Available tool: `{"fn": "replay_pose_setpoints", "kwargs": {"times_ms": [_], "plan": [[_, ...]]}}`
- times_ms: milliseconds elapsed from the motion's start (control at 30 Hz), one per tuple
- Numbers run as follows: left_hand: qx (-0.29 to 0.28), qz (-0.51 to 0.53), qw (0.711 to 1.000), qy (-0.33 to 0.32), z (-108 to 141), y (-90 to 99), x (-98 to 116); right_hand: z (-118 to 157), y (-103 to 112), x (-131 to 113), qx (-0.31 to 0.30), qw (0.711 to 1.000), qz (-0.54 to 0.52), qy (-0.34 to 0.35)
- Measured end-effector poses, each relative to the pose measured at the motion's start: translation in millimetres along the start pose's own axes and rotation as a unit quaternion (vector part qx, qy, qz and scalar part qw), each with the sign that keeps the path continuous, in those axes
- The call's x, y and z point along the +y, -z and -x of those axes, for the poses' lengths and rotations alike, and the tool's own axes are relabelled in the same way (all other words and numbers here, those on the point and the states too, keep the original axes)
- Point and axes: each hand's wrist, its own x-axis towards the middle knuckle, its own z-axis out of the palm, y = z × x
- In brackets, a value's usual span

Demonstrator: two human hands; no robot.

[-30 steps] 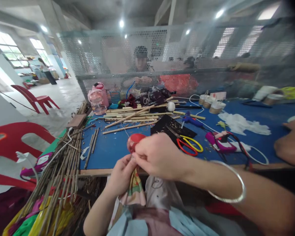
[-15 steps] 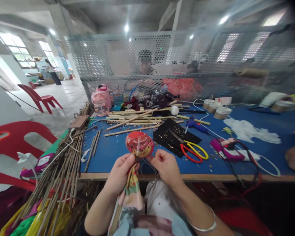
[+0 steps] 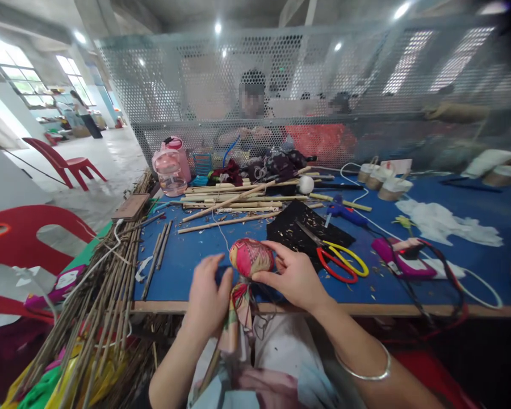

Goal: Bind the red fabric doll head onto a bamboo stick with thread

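Note:
A ball wrapped in red, pink and cream patterned cloth [image 3: 250, 257] is in front of me at the table's front edge. My right hand [image 3: 296, 275] grips its right side between thumb and fingers. Below the ball the cloth gathers into a neck, and its loose tail [image 3: 234, 326] hangs toward my lap. A wooden stick [image 3: 208, 366] shows beneath the tail, slanting down to the left. Thin cord [image 3: 262, 324] dangles in loops by the neck. My left hand [image 3: 208, 292] is open left of the ball, thumb and fingers apart, its thumb close to the gathered cloth.
Red-and-yellow-handled scissors [image 3: 338, 258] lie on a black cloth [image 3: 287, 224], with a blue glue gun [image 3: 343, 211] behind. Bamboo sticks [image 3: 234, 201] and a white ball [image 3: 306, 184] lie farther back. Long thin branches [image 3: 106, 295] are at left. People sit beyond a perforated screen [image 3: 187, 85].
My left hand has let go of the gathered cloth and opened. My right hand has moved from the cord onto the ball, which has turned and shifted slightly right and down.

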Motion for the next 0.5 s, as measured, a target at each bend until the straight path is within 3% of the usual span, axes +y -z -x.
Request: {"fn": "replay_pose_setpoints", "kwargs": {"times_ms": [33, 67, 233, 367, 500], "plan": [[0.055, -0.065, 0.996, -0.028, 1, 3.4, 4, 0, -2, 2, 0.000, 1.000, 0.024, 0.004], [0.074, -0.106, 0.991, -0.034, 2, 5.3, 7, 0, -4, 3, -0.003, 0.999, 0.049, 0.006], [-0.101, -0.148, 0.983, 0.039, 21, -10.0, 11, 0, -11, -4, 0.002, 0.987, 0.161, -0.001], [-0.105, -0.010, 0.993, 0.047, 25, -17.2, 1, 4, -6, -17, 0.005, 0.992, 0.122, 0.008], [-0.098, 0.138, 0.983, 0.068, 20, 4.5, -4, 13, 2, -12, -0.050, 0.998, -0.040, 0.002]]}}
